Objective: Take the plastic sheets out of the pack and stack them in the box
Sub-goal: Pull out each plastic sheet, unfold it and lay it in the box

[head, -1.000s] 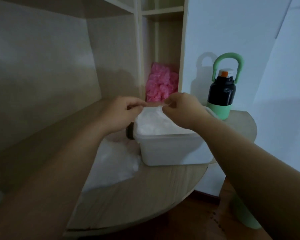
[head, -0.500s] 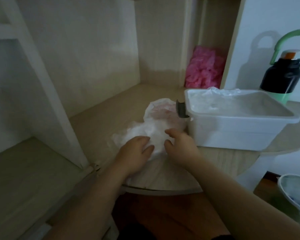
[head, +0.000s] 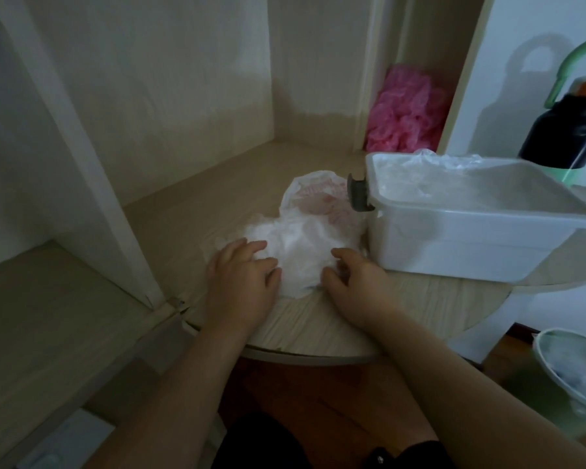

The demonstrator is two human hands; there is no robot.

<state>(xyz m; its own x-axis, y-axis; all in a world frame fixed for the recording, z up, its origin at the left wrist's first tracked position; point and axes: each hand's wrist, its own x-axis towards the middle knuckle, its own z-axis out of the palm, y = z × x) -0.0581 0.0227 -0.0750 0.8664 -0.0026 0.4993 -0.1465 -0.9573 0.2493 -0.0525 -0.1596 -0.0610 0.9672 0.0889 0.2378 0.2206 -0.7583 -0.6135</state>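
While the pack (head: 305, 245) of plastic sheets lies crumpled on the worktop (head: 318, 333), just left of the white box (head: 454, 245), both hands rest on its near edge. On the left hand (head: 241, 286), fingers (head: 251, 248) lie slightly spread, flat on the plastic. On the right hand (head: 359, 286), fingers (head: 332, 279) curl against the pack; a grip cannot be confirmed. Clear sheets (head: 437, 177) lie inside the box.

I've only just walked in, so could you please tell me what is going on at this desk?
A person is working bare-handed on a crumpled white pack lying on the desk, left of the white box. The left hand rests on its near edge; the right hand is curled there, though whether it pinches is unclear. Clear plastic sheets lie in the box.
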